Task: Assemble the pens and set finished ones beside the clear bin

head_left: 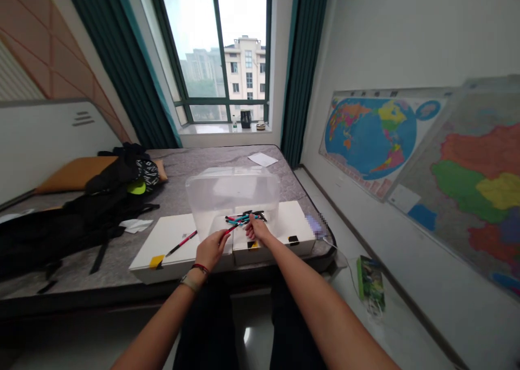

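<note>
My left hand (212,249) is closed in a pinch around a red pen (231,229), which slants up to the right. Close to the pen's far end, my right hand (257,231) has its fingers curled together; whatever they grip is hidden. Just beyond both hands, a loose heap of pens (244,216) in teal, red and black lies at the foot of a clear plastic bin (233,188). Apart from the heap, a red and black pen (181,244) rests diagonally on the left white box (162,234).
A second white box (298,218) adjoins the left one on the grey mattress (174,167). Dark clothing (81,213) and a crumpled tissue (136,225) lie to the left. A white sheet (262,159) is behind the bin. A green package (370,283) sits on the floor at right.
</note>
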### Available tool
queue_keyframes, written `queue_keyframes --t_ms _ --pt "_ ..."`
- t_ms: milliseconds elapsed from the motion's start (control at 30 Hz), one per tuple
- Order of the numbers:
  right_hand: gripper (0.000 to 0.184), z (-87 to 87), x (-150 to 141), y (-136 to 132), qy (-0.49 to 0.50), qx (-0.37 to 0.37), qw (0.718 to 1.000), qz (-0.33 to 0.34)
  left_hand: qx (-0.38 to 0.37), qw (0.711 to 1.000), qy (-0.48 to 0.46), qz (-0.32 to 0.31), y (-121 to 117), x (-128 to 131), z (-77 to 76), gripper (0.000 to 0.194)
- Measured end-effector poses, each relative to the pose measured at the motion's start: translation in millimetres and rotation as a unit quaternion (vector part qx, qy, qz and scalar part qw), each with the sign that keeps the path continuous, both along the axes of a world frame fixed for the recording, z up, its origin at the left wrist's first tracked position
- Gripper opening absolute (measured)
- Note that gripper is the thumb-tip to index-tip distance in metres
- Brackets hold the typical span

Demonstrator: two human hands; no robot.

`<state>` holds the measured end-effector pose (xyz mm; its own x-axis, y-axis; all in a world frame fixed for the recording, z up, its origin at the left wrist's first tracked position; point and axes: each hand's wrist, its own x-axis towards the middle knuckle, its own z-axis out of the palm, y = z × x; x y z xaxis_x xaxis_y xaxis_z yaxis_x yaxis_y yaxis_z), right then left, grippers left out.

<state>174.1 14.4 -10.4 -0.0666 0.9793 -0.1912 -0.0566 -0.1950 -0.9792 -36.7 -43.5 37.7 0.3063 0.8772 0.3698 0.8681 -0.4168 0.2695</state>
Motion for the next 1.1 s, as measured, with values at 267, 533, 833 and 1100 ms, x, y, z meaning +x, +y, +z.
queue_keyframes --t_ms 267,533,833,1100 --pt "0.054 -1.3 5.6 -0.8 -0.013 0.028 0.999 0.016 0.079 0.990 0.056 -0.105 51.4 19.3 -22.6 0.026" --pt "0.050 19.2 14.2 9.0 -0.116 -0.014 0.980 0.159 0.117 0.988 -0.008 -0.099 55.6 9.2 -55.4 0.032" --pt "0.052 2.6 18.3 8.3 -0.056 0.059 0.989 0.122 0.083 0.992 -0.015 -0.099 49.9 12.2 -45.4 0.026" --pt "0.043 6.2 20.6 7.5 -0.035 0.063 0.995 0.074 0.080 0.993 0.000 -0.082 46.2 15.7 -44.1 0.028"
